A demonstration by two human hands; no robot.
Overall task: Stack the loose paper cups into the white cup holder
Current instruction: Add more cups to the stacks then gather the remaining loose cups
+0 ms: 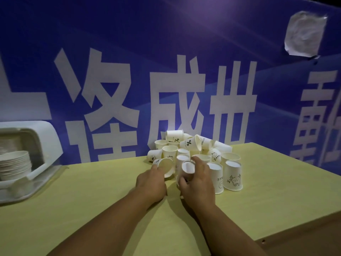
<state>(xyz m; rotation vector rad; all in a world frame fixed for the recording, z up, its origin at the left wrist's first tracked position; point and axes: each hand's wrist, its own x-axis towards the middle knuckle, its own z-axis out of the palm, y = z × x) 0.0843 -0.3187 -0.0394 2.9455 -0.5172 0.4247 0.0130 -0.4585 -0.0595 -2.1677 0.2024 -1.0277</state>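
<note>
Head view.
- Table [92,209]: yellow-green top, set against a blue banner [166,43] with large white characters; a crumpled paper patch [305,33] is taped to the banner at upper right.
- Holder [46,145]: white, at the table's left edge, well apart from the loose cups; a nested stack [15,164] lies inside it.
- Cups [195,146]: loose white pile at the table's far centre; some upright, some inverted, some on their sides.
- Left hand [151,183]: fingers closed round a tilted cup [166,166] at the pile's near edge.
- Right hand [196,182]: fingers curled round a second cup [188,167], just beside the left.
</note>
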